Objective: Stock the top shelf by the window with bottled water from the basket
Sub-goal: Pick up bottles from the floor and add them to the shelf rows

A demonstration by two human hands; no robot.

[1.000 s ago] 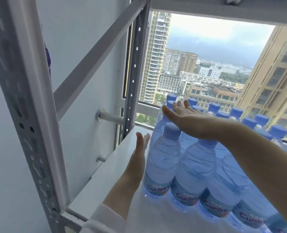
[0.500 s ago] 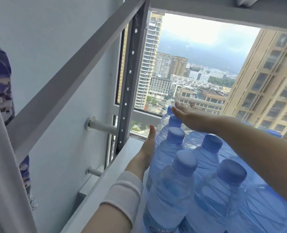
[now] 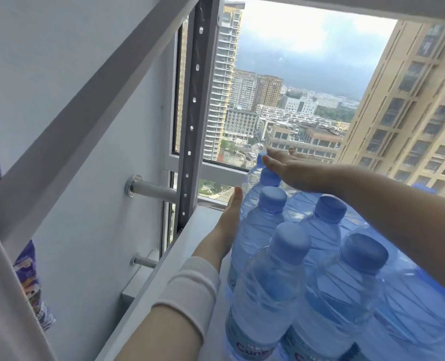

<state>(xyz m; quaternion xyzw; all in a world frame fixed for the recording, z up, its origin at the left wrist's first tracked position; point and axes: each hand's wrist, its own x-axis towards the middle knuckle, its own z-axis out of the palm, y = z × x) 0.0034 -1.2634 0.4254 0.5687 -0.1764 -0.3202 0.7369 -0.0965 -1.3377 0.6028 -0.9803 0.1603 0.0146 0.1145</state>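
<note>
Several clear water bottles (image 3: 265,290) with blue caps stand packed in rows on the white top shelf (image 3: 179,246) by the window. My left hand (image 3: 230,220) lies flat and straight against the left side of the bottle rows, fingers pointing at the window. My right hand (image 3: 291,168) stretches flat over the caps of the far bottles, palm down, touching them. The basket is out of view.
A perforated grey upright post (image 3: 192,118) stands at the shelf's back left corner. A slanted grey brace (image 3: 86,100) crosses the upper left. Two metal pegs (image 3: 148,190) stick out of the left wall. The window (image 3: 307,87) lies right behind the bottles.
My view has moved in closer and lower over the bottles. Both hands have reached further back toward the window, still flat along the side and tops of the rows.
</note>
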